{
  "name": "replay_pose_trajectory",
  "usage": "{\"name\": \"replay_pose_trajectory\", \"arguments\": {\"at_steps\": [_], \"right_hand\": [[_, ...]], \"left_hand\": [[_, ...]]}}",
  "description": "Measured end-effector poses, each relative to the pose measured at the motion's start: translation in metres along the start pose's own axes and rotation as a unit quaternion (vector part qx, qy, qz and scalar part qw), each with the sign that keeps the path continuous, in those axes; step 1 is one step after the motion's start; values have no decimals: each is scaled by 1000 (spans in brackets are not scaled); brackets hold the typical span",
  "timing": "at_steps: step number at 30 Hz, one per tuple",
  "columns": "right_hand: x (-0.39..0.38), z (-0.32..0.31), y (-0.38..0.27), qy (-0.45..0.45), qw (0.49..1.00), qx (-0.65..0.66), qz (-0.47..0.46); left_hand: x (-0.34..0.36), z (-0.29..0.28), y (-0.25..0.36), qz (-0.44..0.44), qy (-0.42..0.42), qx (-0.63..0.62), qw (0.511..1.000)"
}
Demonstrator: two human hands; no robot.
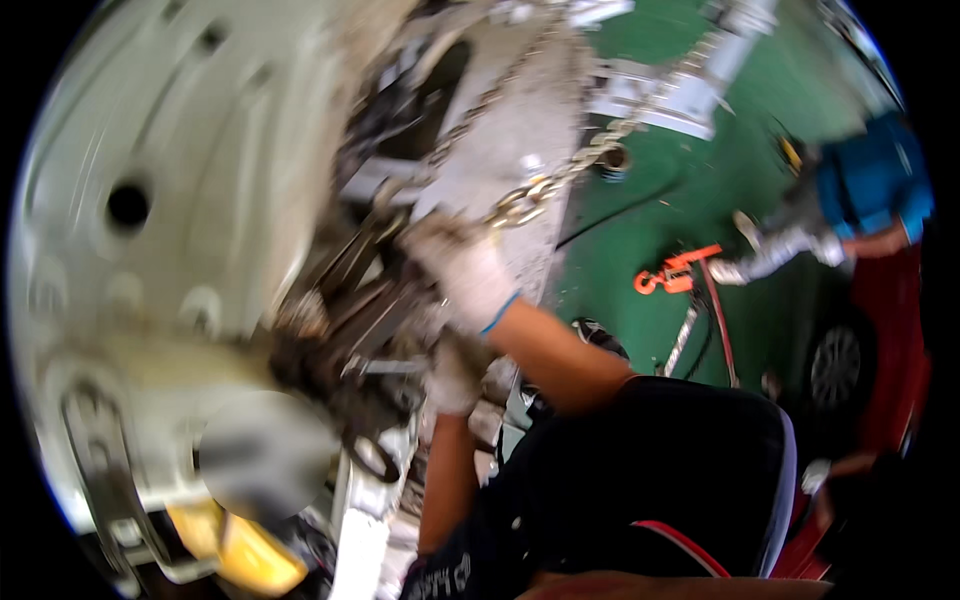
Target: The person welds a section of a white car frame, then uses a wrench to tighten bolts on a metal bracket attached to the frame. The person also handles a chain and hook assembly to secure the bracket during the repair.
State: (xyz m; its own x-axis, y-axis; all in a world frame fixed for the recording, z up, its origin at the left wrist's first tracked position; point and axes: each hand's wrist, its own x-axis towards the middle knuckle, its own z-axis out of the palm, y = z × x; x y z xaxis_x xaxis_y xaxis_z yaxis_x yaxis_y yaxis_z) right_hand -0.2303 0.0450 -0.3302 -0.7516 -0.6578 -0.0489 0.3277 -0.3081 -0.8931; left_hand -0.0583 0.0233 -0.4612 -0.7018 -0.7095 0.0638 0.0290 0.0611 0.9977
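Observation:
My left hand (454, 378), in a whitish work glove, is closed around a silver wrench (388, 367) whose far end reaches a dark, greasy metal assembly (370, 315). Above it my right hand (465, 272), in a white glove with a blue cuff, bends over the top of that assembly. Its fingers look curled, but what they grip is hidden and blurred. A heavy chain (520, 205) runs from beside the right glove to the upper right. Another chain (470, 118) rises from a hook-like piece (385, 195) just left of that glove.
A pale vehicle body panel (210, 150) with round holes fills the left. On the green floor (640, 230) at right lie an orange hook tool (680, 270) and a dark rod (615, 215). Another person (870, 175) in blue is beyond, near a red car (890, 340).

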Motion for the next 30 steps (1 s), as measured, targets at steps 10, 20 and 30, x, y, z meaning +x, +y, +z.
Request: {"name": "replay_pose_trajectory", "arguments": {"at_steps": [10,20,30], "right_hand": [[4,0,3,-59,995,69,48],[-72,-106,43,-413,839,-353,-18],[-78,-99,85,-432,823,-367,-39]], "left_hand": [[-3,-1,51,-175,10,-180,968],[-14,22,56,-3,224,-130,966],[-9,28,81,46,210,-237,947]]}}
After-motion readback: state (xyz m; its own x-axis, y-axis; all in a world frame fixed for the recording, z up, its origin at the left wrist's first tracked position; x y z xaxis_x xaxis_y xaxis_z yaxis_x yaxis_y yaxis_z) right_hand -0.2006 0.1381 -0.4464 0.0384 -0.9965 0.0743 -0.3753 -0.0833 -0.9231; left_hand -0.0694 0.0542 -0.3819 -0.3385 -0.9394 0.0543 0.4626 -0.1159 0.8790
